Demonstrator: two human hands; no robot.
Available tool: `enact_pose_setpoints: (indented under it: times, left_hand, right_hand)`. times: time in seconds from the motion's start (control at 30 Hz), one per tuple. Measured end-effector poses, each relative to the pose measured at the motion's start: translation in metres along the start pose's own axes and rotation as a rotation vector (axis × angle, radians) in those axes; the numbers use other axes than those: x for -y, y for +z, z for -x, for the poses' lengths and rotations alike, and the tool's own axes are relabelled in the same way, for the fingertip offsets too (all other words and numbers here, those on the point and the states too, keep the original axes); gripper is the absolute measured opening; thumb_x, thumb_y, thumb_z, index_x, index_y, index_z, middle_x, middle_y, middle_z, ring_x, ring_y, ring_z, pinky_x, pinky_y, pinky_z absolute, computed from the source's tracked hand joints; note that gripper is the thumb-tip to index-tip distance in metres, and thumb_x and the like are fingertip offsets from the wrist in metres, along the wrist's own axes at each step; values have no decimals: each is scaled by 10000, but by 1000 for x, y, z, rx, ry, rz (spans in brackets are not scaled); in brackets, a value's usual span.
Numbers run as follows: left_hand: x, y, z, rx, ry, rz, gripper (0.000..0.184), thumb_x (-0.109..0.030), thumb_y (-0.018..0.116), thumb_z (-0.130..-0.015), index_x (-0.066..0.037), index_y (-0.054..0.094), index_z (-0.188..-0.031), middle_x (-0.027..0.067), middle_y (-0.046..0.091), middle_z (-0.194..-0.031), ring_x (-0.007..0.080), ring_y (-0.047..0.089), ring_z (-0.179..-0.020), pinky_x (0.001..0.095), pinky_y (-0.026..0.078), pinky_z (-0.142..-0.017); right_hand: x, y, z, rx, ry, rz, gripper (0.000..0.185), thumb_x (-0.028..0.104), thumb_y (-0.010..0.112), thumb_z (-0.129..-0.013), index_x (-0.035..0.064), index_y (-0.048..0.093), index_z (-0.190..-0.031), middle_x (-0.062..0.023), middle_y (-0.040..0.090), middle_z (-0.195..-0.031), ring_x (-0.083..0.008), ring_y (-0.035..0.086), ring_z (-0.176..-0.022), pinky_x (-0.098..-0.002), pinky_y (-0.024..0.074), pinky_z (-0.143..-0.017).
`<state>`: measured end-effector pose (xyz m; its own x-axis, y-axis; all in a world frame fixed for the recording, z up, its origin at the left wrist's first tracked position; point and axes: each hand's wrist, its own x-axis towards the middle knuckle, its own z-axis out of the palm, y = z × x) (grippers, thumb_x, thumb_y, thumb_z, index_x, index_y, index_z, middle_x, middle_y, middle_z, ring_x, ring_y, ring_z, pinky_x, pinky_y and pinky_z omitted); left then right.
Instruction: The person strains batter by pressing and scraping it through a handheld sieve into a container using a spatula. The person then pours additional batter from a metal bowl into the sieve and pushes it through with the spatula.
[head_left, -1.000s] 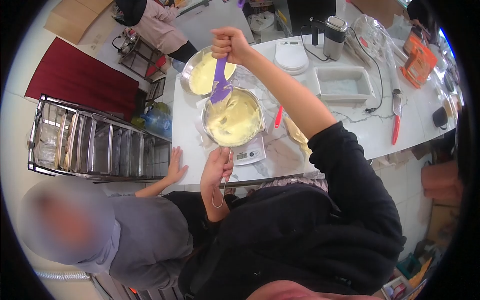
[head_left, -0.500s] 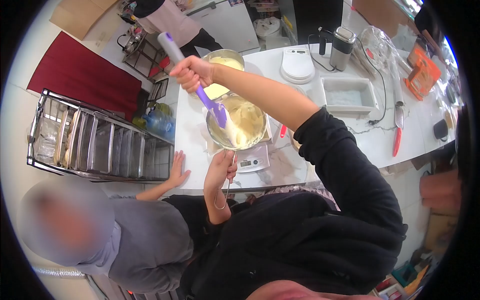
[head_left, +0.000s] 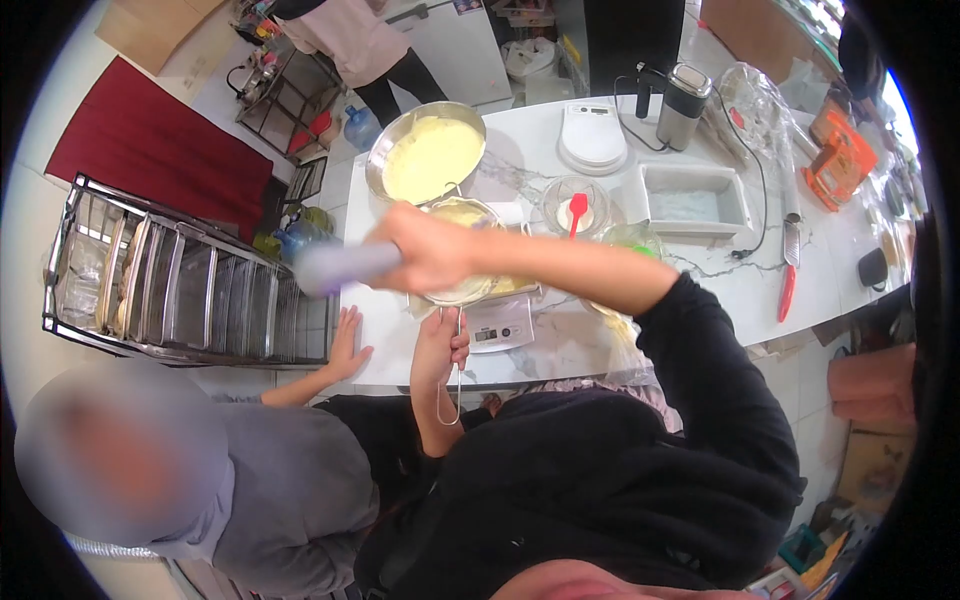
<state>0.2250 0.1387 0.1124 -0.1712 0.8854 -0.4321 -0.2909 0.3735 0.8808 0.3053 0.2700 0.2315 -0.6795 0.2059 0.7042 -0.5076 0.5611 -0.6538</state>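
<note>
My right hand (head_left: 425, 250) is wrapped round the grey-purple handle of a spatula (head_left: 345, 268), blurred by motion, above a metal bowl of pale yellow batter (head_left: 462, 212). The spatula's blade is hidden behind my hand. Below the bowl, my left hand (head_left: 441, 336) is closed round its long wire handle (head_left: 448, 403). A white digital scale (head_left: 503, 326) sits partly under the bowl. Beyond it stands a larger metal bowl (head_left: 375, 165) of smooth yellow batter.
A co-worker's hand (head_left: 347, 343) rests on the table's left edge. Right of the bowls are a red spatula (head_left: 578, 208) in a glass bowl, another scale (head_left: 592, 135), a white tray (head_left: 742, 205) and a red-handled grater (head_left: 788, 280). A rack (head_left: 190, 280) stands left. Another person stands behind.
My right hand has moved down over the bowl, and the spatula has swung from steep to nearly level. My left hand keeps its hold. The person behind has shifted right.
</note>
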Motion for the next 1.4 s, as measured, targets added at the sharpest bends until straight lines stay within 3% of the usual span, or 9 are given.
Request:
enact_pose_setpoints:
  times: [0.03, 0.2, 0.3, 0.7, 0.8, 0.93, 1.03, 1.27, 1.4]
  left_hand:
    - [1, 1, 0, -17, -12, 27, 262, -344, 441, -856, -91, 425, -791, -55, 324, -496, 33, 306, -351, 179, 260, -300]
    - [25, -6, -2, -133, 165, 22, 244, -302, 388, -880, -83, 430, -780, -39, 343, -491, 41, 313, -348, 175, 288, -297]
    - [31, -3, 9, -148, 168, 15, 242, -301, 389, -880, -84, 429, -781, -40, 340, -490, 42, 312, -347, 175, 285, -297]
    - [26, 1, 16, -111, 136, 18, 232, -299, 393, -881, -90, 429, -785, -42, 329, -489, 44, 307, -342, 179, 275, -296]
    - [24, 0, 16, -105, 172, 17, 230, -298, 395, -881, -92, 429, -786, -43, 326, -489, 45, 306, -341, 180, 273, -296]
    - [20, 5, 14, -46, 389, -2, 226, -297, 396, -881, -94, 428, -788, -44, 322, -489, 46, 304, -339, 181, 269, -295]
    - [11, 4, 17, -69, 52, 91, 226, -286, 381, -888, -92, 429, -782, -42, 324, -483, 49, 308, -339, 183, 278, -296]
    - [3, 5, 20, -52, 36, 54, 226, -284, 383, -890, -92, 430, -781, -43, 310, -480, 43, 289, -333, 179, 251, -289]
    - [3, -1, 21, -32, 35, 53, 223, -275, 381, -892, -90, 433, -780, -44, 311, -480, 41, 285, -332, 177, 248, -288]
  right_hand:
    - [0, 8, 12, -146, -178, 108, 241, 84, 570, -684, 47, 417, -501, -58, 419, -427, -183, 400, -347, -287, 316, -357]
    - [14, 51, 70, -744, -87, 369, 259, 45, 597, -650, 60, 410, -472, -89, 363, -407, -227, 386, -345, -313, 296, -350]
    - [23, 70, 81, -852, -272, 222, 286, 19, 602, -628, 61, 378, -456, -73, 359, -415, -209, 379, -343, -301, 280, -344]
    - [-15, 66, 93, -542, -537, 271, 260, -46, 562, -620, 43, 368, -471, -57, 378, -443, -203, 387, -350, -282, 276, -343]
    - [-2, 68, 96, -558, -357, 17, 273, 43, 604, -640, 72, 379, -487, -57, 364, -450, -230, 361, -379, -313, 268, -376]
    - [26, 28, 89, -230, -169, -131, 268, 120, 604, -694, 46, 420, -515, -80, 376, -461, -254, 364, -406, -303, 298, -398]
    - [7, 12, 79, -350, -143, 114, 235, 157, 605, -712, 31, 479, -559, -80, 414, -464, -220, 388, -414, -297, 324, -416]
    - [47, -6, 47, -262, 146, -250, 249, 132, 602, -747, 27, 450, -580, 15, 424, -530, -68, 380, -494, -238, 321, -462]
    - [27, -1, 46, -258, 84, -106, 187, 156, 629, -714, 10, 517, -683, -9, 458, -535, -102, 395, -492, -249, 344, -470]
